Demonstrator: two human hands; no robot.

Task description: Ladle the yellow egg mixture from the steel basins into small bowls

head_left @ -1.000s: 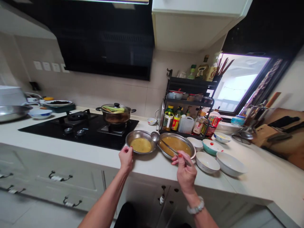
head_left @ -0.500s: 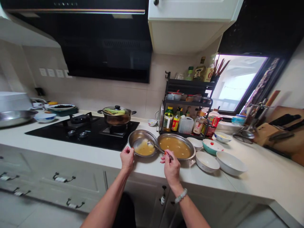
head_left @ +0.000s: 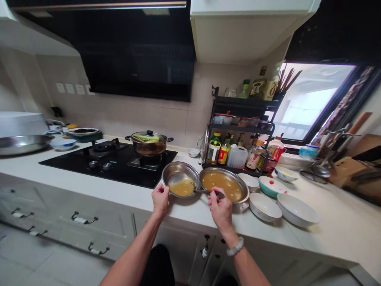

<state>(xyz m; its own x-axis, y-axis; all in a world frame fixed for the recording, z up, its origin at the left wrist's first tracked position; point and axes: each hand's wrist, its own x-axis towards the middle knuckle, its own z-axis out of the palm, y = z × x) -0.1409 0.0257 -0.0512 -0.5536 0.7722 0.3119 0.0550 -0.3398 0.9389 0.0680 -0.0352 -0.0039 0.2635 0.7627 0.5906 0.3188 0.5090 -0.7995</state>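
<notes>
left hand point(head_left: 160, 197) tilts a steel bowl point(head_left: 180, 178); right hand point(head_left: 220, 206) spoons point(head_left: 205, 192) its sauce.

both forearms are bare up to the left hand point(head_left: 160, 197) and right hand point(head_left: 220, 206). a bracelet point(head_left: 235, 248) of pale round beads rings the right wrist, and that hand's nails point(head_left: 212, 191) wear orange-red polish. black clothing point(head_left: 157, 266) shows near, between the arms.

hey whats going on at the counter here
A person stands at a kitchen counter. Their left hand grips the near rim of the small steel bowl, which looks tipped, its yellow liquid pooled to one side. Their right hand holds a spoon by the handle, its tip in that liquid. A larger steel bowl of similar liquid sits beside it.
</notes>
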